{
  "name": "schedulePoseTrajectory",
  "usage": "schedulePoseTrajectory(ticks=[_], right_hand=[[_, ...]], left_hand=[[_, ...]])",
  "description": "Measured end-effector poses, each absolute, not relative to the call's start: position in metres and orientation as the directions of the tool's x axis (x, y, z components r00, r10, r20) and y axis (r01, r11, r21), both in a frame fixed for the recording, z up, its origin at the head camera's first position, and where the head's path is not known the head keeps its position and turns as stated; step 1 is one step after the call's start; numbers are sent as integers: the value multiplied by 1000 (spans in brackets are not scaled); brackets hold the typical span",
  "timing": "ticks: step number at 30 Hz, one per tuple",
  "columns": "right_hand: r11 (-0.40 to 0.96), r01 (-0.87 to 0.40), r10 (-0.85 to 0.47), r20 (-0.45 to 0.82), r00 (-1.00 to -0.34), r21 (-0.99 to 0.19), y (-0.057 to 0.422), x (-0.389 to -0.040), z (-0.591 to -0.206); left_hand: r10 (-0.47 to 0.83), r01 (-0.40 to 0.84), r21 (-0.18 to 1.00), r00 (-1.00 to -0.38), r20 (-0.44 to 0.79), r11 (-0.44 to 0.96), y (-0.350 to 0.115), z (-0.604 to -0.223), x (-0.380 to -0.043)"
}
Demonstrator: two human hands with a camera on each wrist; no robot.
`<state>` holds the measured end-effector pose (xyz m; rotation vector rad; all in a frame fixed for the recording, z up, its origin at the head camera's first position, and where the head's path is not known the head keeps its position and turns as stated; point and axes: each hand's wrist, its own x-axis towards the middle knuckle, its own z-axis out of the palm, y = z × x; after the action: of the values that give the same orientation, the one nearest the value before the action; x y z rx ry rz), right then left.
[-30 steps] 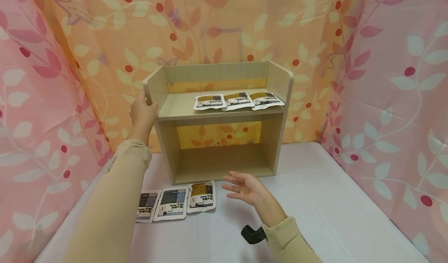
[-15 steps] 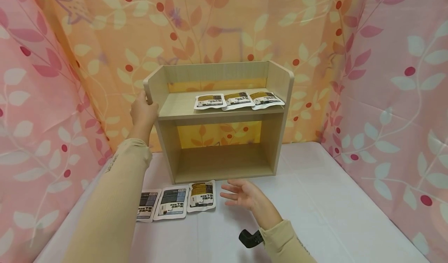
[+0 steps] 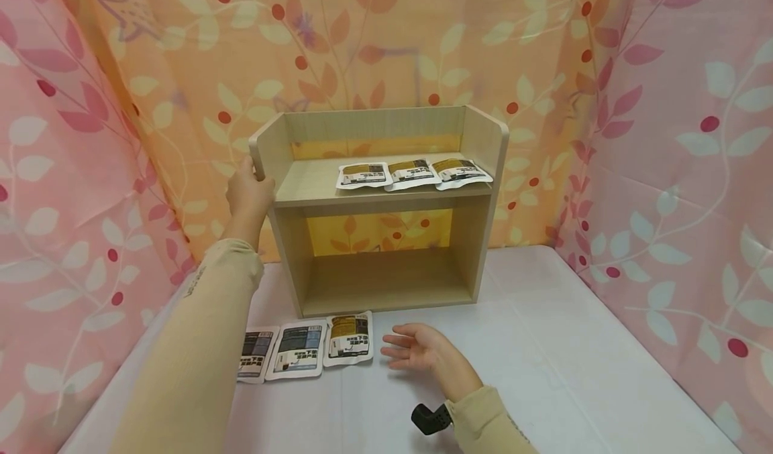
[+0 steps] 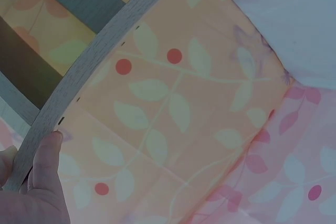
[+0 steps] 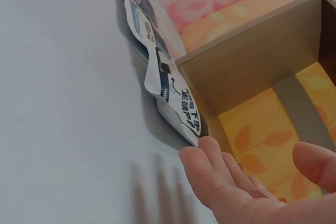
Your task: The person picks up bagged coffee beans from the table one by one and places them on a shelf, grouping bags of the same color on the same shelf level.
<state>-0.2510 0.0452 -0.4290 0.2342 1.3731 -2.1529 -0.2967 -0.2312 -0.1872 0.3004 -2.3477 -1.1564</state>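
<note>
1. Note a shift since the earlier frame in the right hand (image 3: 423, 353), drawn back a little farther from the front of the pale, boxy wooden shelf unit (image 3: 374, 120); see no such change in the left hand (image 3: 249, 192).
2. Grips the shelf unit's flat wooden left side panel (image 3: 274, 147) with the left hand, pinching the front edge between thumb and fingers.
3. Holds nothing in the right hand: fingers relaxed and slightly spread, hovering above the white cloth-covered tabletop (image 3: 543, 347) in front of the shelf unit.
4. Find three flat, rectangular gold-and-white plastic-looking pouches (image 3: 413, 174) on the shelf unit's upper wooden board (image 3: 308, 176), toward its right side, close to the front edge.
5. Find three more on the tabletop, before the shelf unit's front left corner: a flat gold-and-white pouch (image 3: 350, 338) nearest the right hand, a blue-grey-and-white pouch (image 3: 297, 350), and a dark-and-white pouch (image 3: 256, 353) partly hidden behind the beige cloth left sleeve (image 3: 187, 347).
6. Judge likeliest a slide of the upper pouches off the shelf unit's front, from a tug or tilt by the left hand.
7. Weigh also a fumbled pickup before the shelf unit, from too little raised edge under the fingertips, or a knocked row, from too low a sweep.
</note>
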Motion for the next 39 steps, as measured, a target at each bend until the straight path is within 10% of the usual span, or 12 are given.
schedulePoseTrajectory(ticks=[39], right_hand=[[-222, 587, -438, -458, -774, -779, 11, -253, -460]], left_hand=[[-406, 13, 792, -854, 327, 610, -232, -189, -299]])
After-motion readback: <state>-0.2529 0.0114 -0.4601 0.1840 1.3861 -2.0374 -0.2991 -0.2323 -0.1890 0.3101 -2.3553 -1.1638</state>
